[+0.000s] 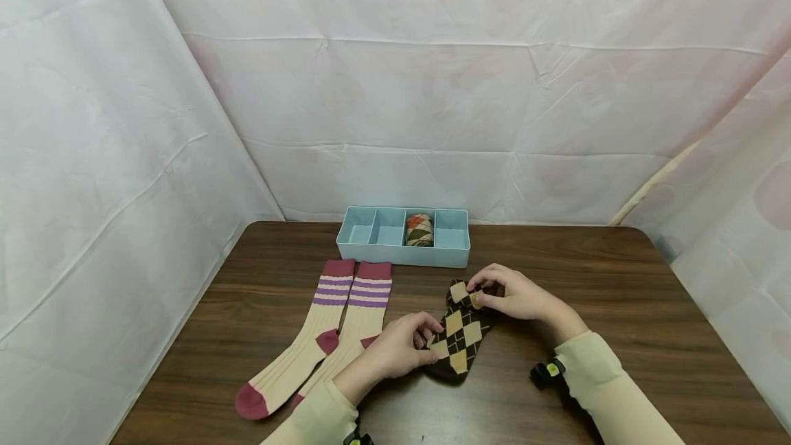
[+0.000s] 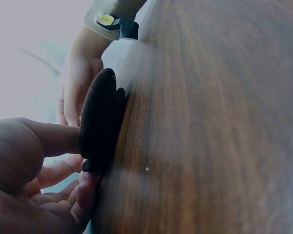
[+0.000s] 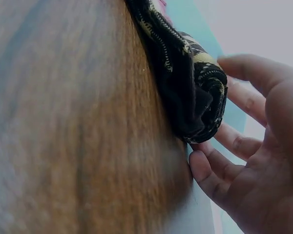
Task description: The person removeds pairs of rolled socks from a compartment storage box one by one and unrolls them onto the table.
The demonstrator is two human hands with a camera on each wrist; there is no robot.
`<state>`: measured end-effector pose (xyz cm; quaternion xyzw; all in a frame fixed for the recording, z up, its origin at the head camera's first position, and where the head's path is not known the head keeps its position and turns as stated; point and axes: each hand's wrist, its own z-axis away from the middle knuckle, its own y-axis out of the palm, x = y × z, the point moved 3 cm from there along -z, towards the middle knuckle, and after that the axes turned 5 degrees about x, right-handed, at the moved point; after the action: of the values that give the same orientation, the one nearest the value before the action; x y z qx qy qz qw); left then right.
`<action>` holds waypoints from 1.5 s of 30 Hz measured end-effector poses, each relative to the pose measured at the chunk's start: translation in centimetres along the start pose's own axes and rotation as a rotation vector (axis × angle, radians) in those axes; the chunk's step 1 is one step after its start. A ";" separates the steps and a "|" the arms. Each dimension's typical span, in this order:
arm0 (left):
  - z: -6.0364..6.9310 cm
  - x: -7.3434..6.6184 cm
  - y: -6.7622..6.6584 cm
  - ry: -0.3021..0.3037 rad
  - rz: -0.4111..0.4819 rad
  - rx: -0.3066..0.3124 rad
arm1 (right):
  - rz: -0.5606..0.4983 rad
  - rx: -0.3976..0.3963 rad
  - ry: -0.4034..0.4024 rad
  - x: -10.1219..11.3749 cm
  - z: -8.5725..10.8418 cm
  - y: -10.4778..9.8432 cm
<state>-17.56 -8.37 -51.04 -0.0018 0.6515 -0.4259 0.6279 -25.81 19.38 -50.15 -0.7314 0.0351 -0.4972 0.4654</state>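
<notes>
Dark argyle socks (image 1: 463, 335), stacked flat with tan diamonds, lie on the table with their far end folded over. My left hand (image 1: 398, 347) holds their near left edge; in the left wrist view, that hand (image 2: 19, 161) has its thumb against the dark sock end (image 2: 100, 117) and its fingers at the other side. At the far end my right hand (image 1: 522, 296) pinches the fold. The right wrist view shows the rolled sock end (image 3: 205, 107) between the thumb and bent fingers of that hand (image 3: 278, 131). Some fingertips are hidden behind the fabric.
A light blue tray (image 1: 402, 255) with several compartments stands at the back, a rolled argyle sock bundle (image 1: 419, 231) in one of them. Two cream socks (image 1: 296, 356) with maroon toes and purple stripes lie on the wooden table (image 1: 618, 335) at left, one partly behind my left hand.
</notes>
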 end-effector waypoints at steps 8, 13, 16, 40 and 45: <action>0.0 0.0 0.0 0.004 0.000 0.001 | 0.001 0.037 0.052 -0.5 0.0 -0.1; 0.1 -0.1 0.0 0.014 -0.014 -0.001 | 0.012 0.037 0.036 -0.4 -0.1 -0.2; 0.2 -0.3 0.1 0.019 -0.025 0.010 | -0.002 0.047 0.021 -0.3 -0.1 -0.3; 0.7 -0.8 0.2 0.074 -0.100 0.144 | 0.079 -0.067 0.025 -1.3 0.3 -1.4; 0.7 -0.7 0.2 0.073 -0.091 0.146 | 0.094 -0.069 0.014 -1.4 0.4 -1.2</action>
<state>-16.71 -8.25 -50.45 0.0301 0.6403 -0.5000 0.5824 -26.71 21.02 -50.33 -0.7410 0.0898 -0.4783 0.4626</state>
